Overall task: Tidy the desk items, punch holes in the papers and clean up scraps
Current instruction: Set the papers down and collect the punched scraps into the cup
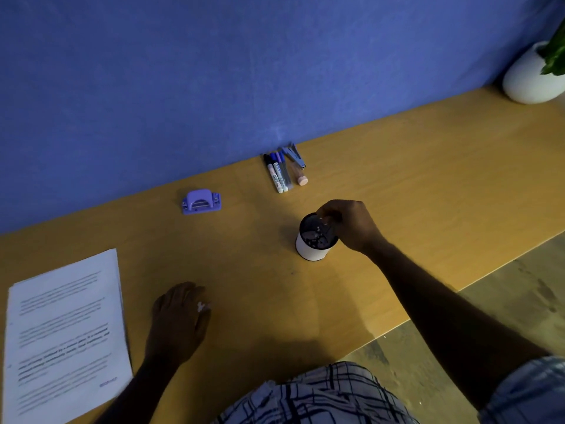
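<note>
Logged white cup point(312, 249) mid-desk, right hand point(351, 224) curled over its rim, tips dipped inside; couldn't tell if pinching anything. Saw left hand point(180, 319) palm-down on desk point(428, 179) with white scraps point(202, 306) at its fingers point(195, 293), grip unclear. Noted papers point(64, 332) far left, purple hole punch point(201, 202) and markers point(279, 172) by blue wall point(214, 71).

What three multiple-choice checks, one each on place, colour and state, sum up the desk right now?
1. Where do the papers lie on the desk? A near left; B far right; C middle.
2. What colour is the hole punch? A red; B purple; C green.
3. How does the cup stand? A tipped over; B upside down; C upright.
Answers: A, the stack lies at the near left edge; B, its body is purple; C, its open mouth faces up.
</note>
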`<state>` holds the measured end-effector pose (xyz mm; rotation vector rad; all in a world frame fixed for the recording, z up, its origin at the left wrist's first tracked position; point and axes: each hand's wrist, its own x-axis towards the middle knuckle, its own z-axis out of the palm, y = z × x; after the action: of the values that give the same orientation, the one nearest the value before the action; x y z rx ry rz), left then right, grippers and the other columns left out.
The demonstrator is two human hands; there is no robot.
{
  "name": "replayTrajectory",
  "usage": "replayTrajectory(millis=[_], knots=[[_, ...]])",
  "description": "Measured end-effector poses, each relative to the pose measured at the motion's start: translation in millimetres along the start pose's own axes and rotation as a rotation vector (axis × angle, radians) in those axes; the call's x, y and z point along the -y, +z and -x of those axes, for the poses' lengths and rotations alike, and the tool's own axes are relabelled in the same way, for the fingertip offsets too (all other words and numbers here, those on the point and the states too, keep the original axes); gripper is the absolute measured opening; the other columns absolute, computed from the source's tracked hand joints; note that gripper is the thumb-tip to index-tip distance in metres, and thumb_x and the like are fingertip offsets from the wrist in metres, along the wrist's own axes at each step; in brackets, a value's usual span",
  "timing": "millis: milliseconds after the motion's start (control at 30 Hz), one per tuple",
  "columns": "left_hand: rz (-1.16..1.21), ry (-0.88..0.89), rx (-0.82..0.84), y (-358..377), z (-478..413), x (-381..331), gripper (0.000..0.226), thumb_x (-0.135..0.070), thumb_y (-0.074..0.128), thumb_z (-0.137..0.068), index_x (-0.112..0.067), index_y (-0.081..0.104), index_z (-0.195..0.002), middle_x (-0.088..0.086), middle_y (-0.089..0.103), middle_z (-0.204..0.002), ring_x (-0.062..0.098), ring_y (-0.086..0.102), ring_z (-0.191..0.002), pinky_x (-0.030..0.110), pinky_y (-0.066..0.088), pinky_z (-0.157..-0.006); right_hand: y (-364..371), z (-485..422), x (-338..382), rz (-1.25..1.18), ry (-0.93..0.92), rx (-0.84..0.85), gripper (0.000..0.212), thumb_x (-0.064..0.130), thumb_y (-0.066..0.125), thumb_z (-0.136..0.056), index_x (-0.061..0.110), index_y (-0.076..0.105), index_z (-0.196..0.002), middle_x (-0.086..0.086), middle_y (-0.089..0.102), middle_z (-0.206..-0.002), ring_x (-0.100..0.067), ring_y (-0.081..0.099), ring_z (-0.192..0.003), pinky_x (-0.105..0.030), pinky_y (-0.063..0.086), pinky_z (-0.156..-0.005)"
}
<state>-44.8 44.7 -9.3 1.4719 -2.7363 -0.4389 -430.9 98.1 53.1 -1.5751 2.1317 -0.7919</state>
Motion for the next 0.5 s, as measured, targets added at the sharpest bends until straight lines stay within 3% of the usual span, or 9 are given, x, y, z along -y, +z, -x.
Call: replayTrajectory(millis=[200,300,500], knots=[[-0.02,-0.016,-0.014,-3.5,15.2,15.2,0.055,-0.048,0.032,-0.092,-0.009,0.066,-0.113,0.015,0.064,-0.117,0.038,0.061,-0.108,0.051,0.045,-0.087,-0.8,5.2,7.9,0.029,-0.009,-0.074,0.016,0.002,0.064,-0.082,0.012,0.072,-0.091,-0.003,0.072,-0.09,-0.017,0.067,-0.083,-0.03,0.055,-0.064],[-0.021,-0.023,-0.012,-6.4,19.2,22.2,0.058,-0.049,0.031,-0.091,-0.009,0.066,-0.113,0.015,0.064,-0.117,0.038,0.062,-0.107,0.052,0.047,-0.087,2.7,6.8,12.4,0.125,0.058,0.029,0.024,-0.002,0.059,-0.083,0.009,0.07,-0.101,-0.007,0.072,-0.099,-0.023,0.066,-0.091,-0.034,0.055,-0.067],[0.002,-0.05,0.002,-9.7,22.8,41.1,0.055,-0.048,0.035,-0.087,-0.011,0.064,-0.117,0.013,0.063,-0.12,0.035,0.06,-0.111,0.052,0.046,-0.092,-1.4,11.5,19.6,-0.031,0.213,-0.103,0.034,-0.014,0.062,-0.073,0.008,0.072,-0.097,-0.003,0.072,-0.088,-0.016,0.066,-0.081,-0.019,0.05,-0.061]])
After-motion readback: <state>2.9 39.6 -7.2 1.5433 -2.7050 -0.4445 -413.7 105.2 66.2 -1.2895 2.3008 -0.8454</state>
